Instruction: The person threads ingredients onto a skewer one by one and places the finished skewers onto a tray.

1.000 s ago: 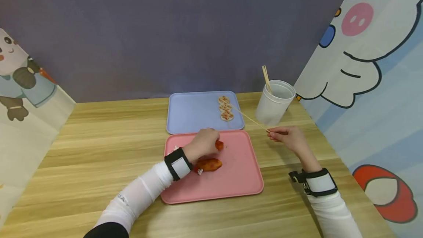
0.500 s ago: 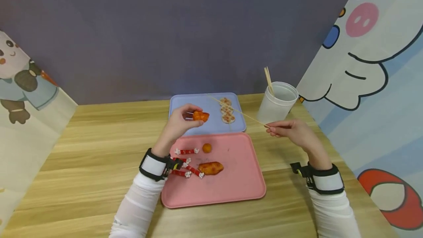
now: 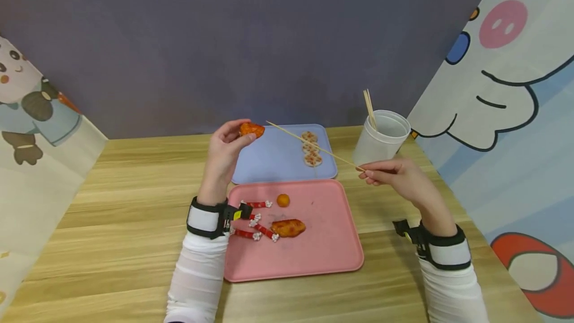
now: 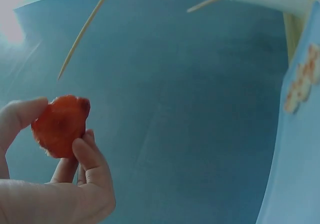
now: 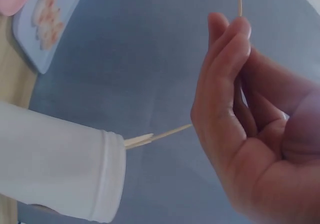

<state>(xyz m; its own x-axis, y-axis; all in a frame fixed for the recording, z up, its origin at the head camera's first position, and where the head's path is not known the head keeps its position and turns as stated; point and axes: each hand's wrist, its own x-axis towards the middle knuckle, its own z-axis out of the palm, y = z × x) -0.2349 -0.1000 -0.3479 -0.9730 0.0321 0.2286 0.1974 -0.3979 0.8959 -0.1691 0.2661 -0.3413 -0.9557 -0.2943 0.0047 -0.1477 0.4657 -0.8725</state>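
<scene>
Watching remotely, I fear the skewer (image 3: 291, 134), pinched only near its end by the right hand (image 3: 399, 176), could wobble past the orange piece (image 3: 252, 129) the left hand (image 3: 221, 153) pinches near the blue tray's (image 3: 269, 161) far-left corner.

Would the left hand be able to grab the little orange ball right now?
Probably not yet: the left hand is busy pinching the red-orange food, though nothing covers the ball on the pink tray.
</scene>
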